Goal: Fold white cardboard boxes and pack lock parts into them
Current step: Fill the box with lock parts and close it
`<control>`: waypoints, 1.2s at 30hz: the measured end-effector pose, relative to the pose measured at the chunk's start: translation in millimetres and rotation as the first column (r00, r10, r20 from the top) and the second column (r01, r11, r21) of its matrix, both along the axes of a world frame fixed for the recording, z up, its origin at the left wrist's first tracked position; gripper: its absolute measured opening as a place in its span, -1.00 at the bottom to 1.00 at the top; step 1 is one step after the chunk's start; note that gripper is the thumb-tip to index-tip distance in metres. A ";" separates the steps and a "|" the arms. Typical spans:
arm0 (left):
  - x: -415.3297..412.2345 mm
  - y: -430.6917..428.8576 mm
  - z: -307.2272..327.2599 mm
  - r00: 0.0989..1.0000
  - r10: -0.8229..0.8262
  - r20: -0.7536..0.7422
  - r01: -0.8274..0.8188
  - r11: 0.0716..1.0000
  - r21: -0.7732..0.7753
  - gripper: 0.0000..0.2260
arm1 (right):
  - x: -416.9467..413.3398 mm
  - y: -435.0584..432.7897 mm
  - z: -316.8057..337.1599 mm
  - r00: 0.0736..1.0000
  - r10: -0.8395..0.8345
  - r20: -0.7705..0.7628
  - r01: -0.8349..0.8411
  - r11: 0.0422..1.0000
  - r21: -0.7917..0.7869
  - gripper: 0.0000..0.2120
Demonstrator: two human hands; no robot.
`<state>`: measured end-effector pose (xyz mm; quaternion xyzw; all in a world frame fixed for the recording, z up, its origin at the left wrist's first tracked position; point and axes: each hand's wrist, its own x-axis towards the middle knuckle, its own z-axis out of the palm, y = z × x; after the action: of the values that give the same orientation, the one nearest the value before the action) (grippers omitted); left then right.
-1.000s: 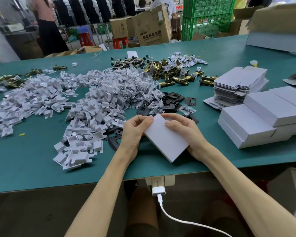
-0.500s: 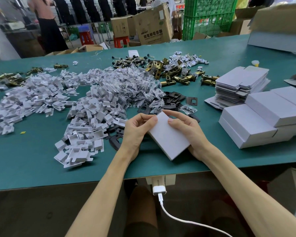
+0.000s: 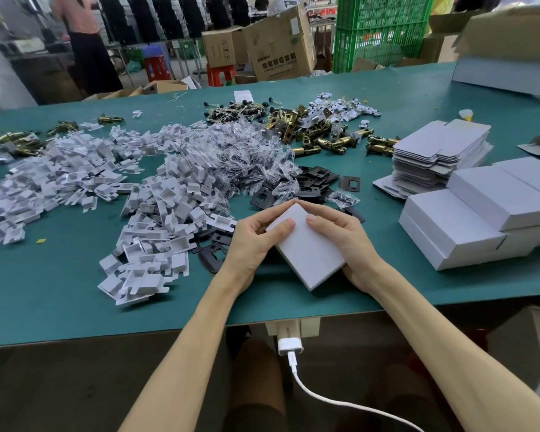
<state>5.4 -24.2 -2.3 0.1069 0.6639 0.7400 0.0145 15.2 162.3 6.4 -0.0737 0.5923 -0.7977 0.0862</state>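
Closing the far end looks like the step in hand. Both hands grasp the white box [image 3: 309, 254] just inside the counter's [image 3: 60, 291] near edge: the left hand [image 3: 250, 241] holds it from nine o'clock, the right hand [image 3: 340, 238] from three, thumbs on the top face, fingertips meeting at the far end.

I judge the main risk to be a flap tucked askew. Uneven thumb pressure could crease the thin card or leave the end sprung open. Whether parts are inside cannot be told; if so, tipping the box might spill them. Its near corner sits close to the edge, so a slipped grip could send it off.

A white charger [image 3: 290, 344] hangs below the edge at six o'clock. Finished boxes [image 3: 468, 226] are stacked at three o'clock. White card inserts [image 3: 156, 219] lie heaped from nine to ten. Black plates [image 3: 315, 179] sit at twelve, touching clear bags [image 3: 247, 154] at eleven. Flat blanks [image 3: 440, 151] are stacked at two, with brass latches [image 3: 325, 135] beyond the plates.

Past the counter stand brown cartons [image 3: 278, 48], green crates [image 3: 384, 29] at one o'clock, red stools [image 3: 220, 74] and a standing person [image 3: 85, 42] at ten.
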 end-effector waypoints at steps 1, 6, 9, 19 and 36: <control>0.0 0.4 -0.1 1.000 0.009 0.002 -0.009 1.000 -0.001 -0.69 | 0.0 -0.1 -0.2 1.000 -0.004 0.001 0.004 1.000 -0.004 -0.73; 0.7 1.2 -0.3 0.999 0.046 0.011 -0.047 0.999 0.012 -0.72 | -0.2 -0.2 -0.9 1.000 -0.005 -0.016 0.005 1.000 -0.004 -0.72; 0.0 1.8 -1.0 0.998 0.056 0.012 -0.056 0.998 0.014 -0.73 | -0.6 0.0 -1.4 0.999 -0.006 -0.033 0.007 1.000 0.008 -0.74; -1.7 0.8 -0.2 0.999 -0.033 0.023 0.034 0.997 -0.064 -0.72 | -1.3 0.3 -3.5 0.995 -0.094 -0.033 0.095 0.995 0.043 -0.78; -1.2 0.2 -1.2 0.999 0.033 0.024 -0.032 0.998 -0.056 -0.78 | -0.3 -4.6 12.0 0.978 -0.139 -0.154 0.198 0.841 0.503 -0.69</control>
<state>4.2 -23.9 -3.5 0.0863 0.6855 0.7228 0.0140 14.9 157.7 18.3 -0.0398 0.7922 -0.6089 -0.0008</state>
